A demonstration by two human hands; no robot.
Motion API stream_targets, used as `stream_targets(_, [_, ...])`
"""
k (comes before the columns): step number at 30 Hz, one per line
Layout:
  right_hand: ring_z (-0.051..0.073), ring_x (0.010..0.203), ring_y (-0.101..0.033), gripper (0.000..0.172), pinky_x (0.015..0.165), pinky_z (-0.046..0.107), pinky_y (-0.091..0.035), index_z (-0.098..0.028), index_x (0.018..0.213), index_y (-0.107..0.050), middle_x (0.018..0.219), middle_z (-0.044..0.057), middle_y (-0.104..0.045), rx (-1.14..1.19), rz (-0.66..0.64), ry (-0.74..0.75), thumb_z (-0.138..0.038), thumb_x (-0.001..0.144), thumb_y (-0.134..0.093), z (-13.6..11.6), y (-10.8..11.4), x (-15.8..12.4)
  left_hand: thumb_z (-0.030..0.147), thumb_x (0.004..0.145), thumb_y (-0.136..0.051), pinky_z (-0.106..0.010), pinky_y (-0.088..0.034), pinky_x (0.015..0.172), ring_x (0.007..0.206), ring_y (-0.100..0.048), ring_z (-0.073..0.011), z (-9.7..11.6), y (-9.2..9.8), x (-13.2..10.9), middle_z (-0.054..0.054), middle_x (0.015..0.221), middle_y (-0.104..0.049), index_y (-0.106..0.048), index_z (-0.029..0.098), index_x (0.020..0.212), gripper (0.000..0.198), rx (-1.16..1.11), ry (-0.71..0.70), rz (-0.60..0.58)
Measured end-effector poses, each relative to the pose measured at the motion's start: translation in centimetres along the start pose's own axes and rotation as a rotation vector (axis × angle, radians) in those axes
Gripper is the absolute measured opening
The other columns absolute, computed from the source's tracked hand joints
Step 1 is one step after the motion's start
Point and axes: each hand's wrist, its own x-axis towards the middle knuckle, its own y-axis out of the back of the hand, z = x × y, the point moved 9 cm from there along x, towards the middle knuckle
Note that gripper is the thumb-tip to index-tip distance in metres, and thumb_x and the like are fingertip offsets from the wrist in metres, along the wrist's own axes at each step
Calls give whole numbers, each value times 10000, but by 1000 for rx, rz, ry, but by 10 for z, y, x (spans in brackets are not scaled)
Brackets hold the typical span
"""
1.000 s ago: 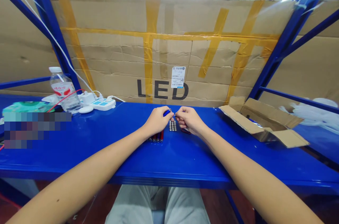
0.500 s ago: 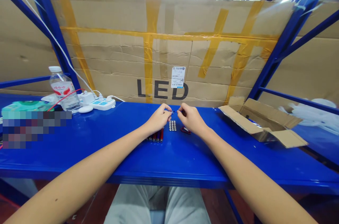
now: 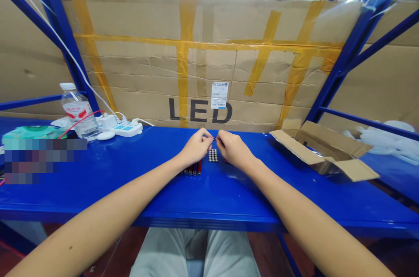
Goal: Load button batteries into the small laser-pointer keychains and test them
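Both the left hand (image 3: 196, 148) and right hand (image 3: 231, 149) are pinching a tiny metal part (image 3: 213, 138) that is risking slipping and falling among the button cells (image 3: 213, 155) below.

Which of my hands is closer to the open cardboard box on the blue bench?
Right. The right hand is at the middle of the bench, on the side facing the open cardboard box but well apart from it. The left hand is just beyond, farther away.

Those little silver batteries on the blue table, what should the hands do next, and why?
Probably the right hand should dip to the button batteries and pick one. Both hands pinch something tiny together just above that cluster, the left hand closed around it, and the batteries lie directly below the fingertips.
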Motion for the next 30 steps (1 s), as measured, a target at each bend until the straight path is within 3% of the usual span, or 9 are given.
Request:
stream_targets(7, [202,747,-585,147,643,290,-355,-152,894,-507,864,120,-643,-143,-88,-4,-118,937,-371,-4,-5,0,248,860,-476,-203,-313,446,403,-396,-62,-6,7,3,72,539,-512,-455,204,814,67,52,-19,57])
stream_targets(12, [217,806,-618,134,677,296,-389,-147,960,-524,932,140,-666,-22,-96,-96,-144,933,-393,3,-4,-1,248,851,-482,-209,-338,486,443,-432,-74,-6,10,4,60,549,-528,-481,196,809,66,122,-37,79])
stream_targets(17, [195,746,-635,157,687,307,-448,-171,1019,-513,829,81,-682,390,-57,-213,-148,875,-456,25,-11,-1,221,835,-503,-222,-380,529,487,-475,-87,-4,10,2,47,579,-552,-514,185,832,38,138,-41,71])
stream_targets(22, [156,663,-647,212,655,306,-514,-185,977,-508,774,28,-664,950,-210,-431,-106,789,-452,40,-45,-6,225,828,-536,-212,-381,500,461,-469,-72,-3,6,2,40,633,-583,-525,180,866,60,121,-63,5])
stream_targets(25, [156,707,-632,141,689,310,-513,-175,887,-551,757,24,-652,981,-217,-383,-137,771,-481,35,-44,-3,254,831,-543,-204,-349,433,410,-446,-66,-3,4,1,44,640,-578,-520,186,892,95,95,-59,-29])
stream_targets(30, [180,845,-597,203,790,339,-476,-169,925,-622,901,41,-662,745,-59,-190,-166,734,-555,31,-16,3,265,812,-572,-203,-350,406,400,-442,-70,7,0,-2,59,606,-527,-538,188,886,112,88,-96,-81])
